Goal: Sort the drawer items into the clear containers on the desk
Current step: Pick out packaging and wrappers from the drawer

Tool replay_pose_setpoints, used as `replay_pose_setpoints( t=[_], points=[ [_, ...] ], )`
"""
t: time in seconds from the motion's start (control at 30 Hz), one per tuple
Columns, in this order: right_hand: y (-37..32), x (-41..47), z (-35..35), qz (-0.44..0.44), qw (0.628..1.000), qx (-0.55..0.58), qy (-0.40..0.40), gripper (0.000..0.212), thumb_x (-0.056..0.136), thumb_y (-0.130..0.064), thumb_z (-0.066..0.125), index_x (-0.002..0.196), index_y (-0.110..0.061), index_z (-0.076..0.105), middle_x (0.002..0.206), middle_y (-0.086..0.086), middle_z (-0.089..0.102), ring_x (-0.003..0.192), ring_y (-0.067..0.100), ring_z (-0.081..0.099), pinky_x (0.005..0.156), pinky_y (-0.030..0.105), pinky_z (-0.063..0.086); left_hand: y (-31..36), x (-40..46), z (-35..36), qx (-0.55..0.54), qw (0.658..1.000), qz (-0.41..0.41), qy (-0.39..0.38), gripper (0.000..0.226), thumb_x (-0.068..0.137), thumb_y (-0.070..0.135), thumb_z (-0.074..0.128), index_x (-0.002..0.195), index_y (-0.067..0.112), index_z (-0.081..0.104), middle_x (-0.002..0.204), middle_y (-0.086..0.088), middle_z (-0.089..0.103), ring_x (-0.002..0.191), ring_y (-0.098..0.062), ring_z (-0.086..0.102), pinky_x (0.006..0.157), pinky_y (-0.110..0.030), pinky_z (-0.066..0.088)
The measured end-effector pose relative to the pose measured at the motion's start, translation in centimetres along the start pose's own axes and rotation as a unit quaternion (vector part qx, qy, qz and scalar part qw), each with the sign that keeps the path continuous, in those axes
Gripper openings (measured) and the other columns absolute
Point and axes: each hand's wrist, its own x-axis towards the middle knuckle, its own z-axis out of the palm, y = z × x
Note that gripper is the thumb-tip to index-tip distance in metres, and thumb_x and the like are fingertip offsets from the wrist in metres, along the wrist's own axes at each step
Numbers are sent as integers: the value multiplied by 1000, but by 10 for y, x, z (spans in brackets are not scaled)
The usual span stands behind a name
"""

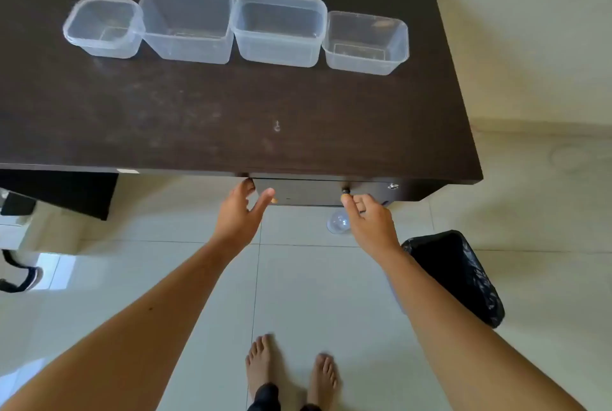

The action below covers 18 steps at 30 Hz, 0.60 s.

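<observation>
Several clear plastic containers stand in a row at the back of the dark desk (212,119): a small square one (103,26) at the left, two larger ones (187,24) (279,27) in the middle, a smaller one (366,43) at the right. All look empty. Under the desk's front edge the dark drawer front (308,192) is closed or nearly so; its contents are hidden. My left hand (241,212) is open at the drawer's left end, fingertips at its corner. My right hand (371,221) has its fingers curled, thumb tip touching the small drawer knob (345,191).
A small key (277,126) lies on the desk near the front. A keyhole (393,185) sits at the drawer's right. On the tiled floor are a clear bulb-like object (337,221), a black-lined bin (460,274) at the right, and my bare feet (291,374).
</observation>
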Motion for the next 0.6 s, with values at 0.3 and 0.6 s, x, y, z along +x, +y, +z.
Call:
replay_pose_setpoints(
  t=[0.3,0.6],
  points=[
    [12,20,19,17,995,87,42,27,106,-36,59,96,-14,71,89,-6,79,88,8,74,80,27,52,1,10,12,-111,989,-42,93,42,99,49,61,112,9,64,101,6,69,91,0,64,75,-4,43],
    [16,21,18,11,995,87,38,21,105,-32,61,91,-19,68,80,-12,75,70,-16,65,66,3,43,3,5,19,-103,987,-42,119,42,98,52,60,108,11,61,95,8,67,91,-9,64,79,-19,47]
  ],
)
